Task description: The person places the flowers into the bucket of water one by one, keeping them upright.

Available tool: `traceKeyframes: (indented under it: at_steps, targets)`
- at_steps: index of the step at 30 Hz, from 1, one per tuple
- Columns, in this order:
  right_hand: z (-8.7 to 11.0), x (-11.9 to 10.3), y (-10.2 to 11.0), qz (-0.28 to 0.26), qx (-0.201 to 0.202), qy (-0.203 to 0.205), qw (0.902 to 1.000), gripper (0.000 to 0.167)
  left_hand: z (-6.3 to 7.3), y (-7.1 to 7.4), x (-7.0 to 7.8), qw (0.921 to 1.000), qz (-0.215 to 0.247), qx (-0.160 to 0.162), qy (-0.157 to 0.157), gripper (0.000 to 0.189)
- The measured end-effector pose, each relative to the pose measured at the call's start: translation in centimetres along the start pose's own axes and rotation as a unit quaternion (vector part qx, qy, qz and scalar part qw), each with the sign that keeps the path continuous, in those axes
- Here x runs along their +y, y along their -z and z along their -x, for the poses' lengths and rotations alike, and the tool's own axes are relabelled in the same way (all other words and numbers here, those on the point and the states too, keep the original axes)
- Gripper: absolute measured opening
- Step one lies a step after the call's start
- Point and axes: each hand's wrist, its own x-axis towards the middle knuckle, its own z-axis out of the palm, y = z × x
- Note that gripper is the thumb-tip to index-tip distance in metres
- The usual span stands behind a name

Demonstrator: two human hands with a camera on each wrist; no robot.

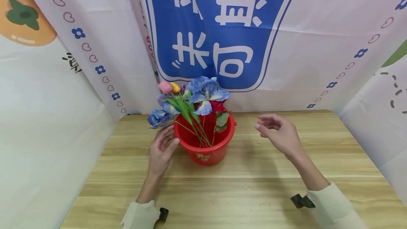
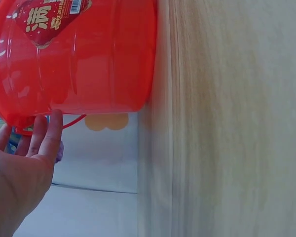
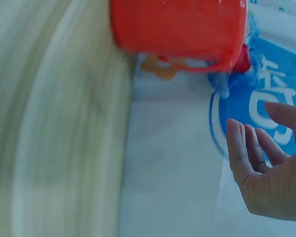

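Note:
A red plastic bucket (image 1: 208, 156) stands on the wooden table, holding several artificial flowers. Among them are a large blue iris (image 1: 206, 94), another blue flower (image 1: 159, 117) leaning out over the left rim, a pink tulip (image 1: 165, 87), a yellow one (image 1: 175, 87) and a red bloom (image 1: 217, 106) partly hidden behind the iris. My left hand (image 1: 163, 153) touches the bucket's left side by the rim, fingers extended; in the left wrist view the fingertips (image 2: 55, 121) lie near the handle's mount. To the right of the bucket, apart from it, my right hand (image 1: 281, 133) hovers with loosely bent fingers and nothing in them.
The wooden table (image 1: 229, 200) meets a white printed cloth (image 1: 305, 63) along its back edge, with a blue lettered panel (image 1: 210, 27) behind the flowers. More white cloth hangs at both sides. Small specks (image 1: 248, 187) lie on the tabletop in front of the bucket.

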Motion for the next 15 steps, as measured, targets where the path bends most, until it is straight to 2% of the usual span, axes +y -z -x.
traceKeyframes:
  at_steps: [5, 8, 12, 15]
  targets:
    - [1.2, 2.3, 2.7, 0.039, 0.007, -0.008, 0.9992, 0.046, 0.1, 0.3, 0.2, 0.9997, -0.024, -0.009, 0.006, 0.052]
    - [2.1, 3.5, 4.2, 0.088, 0.016, -0.009, 0.996, 0.047, 0.2, 0.6, 0.5, 0.9981, -0.059, -0.015, 0.011, 0.051]
    - [3.2, 4.9, 6.3, 0.174, 0.029, -0.003, 0.9844, 0.048, 0.5, 1.2, 0.6, 0.994, -0.107, -0.018, 0.013, 0.05]
    - [3.8, 5.8, 7.9, 0.217, 0.038, 0.012, 0.9753, 0.05, 1.1, 1.9, 0.7, 0.99, -0.14, -0.019, 0.007, 0.05]
